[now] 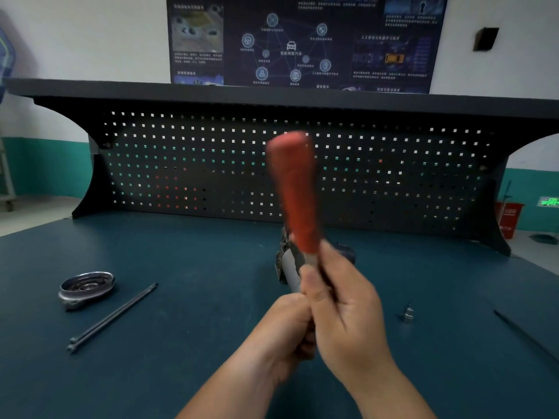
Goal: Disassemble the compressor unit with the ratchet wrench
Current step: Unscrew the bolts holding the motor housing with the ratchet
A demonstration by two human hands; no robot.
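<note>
— What is the setting?
— A dark teal bench [181,267] with a black pegboard [211,164] standing along its far edge, a shelf across the top of that, and a dark poster [302,40] on the white wall behind.

— And the ratchet wrench [295,189]?
— It is upright at the middle of the view, its red handle pointing up in front of the pegboard. It is blurred. The right grip [341,313], a bare hand, has thumb and fingers wrapped round the lower end of the handle, so most of the red part stands clear above it.

— The other hand?
— The left grip [290,325] sits just below and left of the right one, touching it. Its fingers are curled round what looks like the near end of the compressor unit [287,264]. The hands hide the exact hold.

— Where is the compressor unit, then?
— It is on the bench right behind the hands. Its grey metal body shows above the left grip and beside the foot of the wrench handle. The wrench head is hidden.

— Anything else lying about?
— A round metal cover [87,287] lies far left, with two long bolts [112,317] side by side near it. A small socket [408,313] stands to the right, and a thin dark rod [526,337] lies beyond that.
</note>
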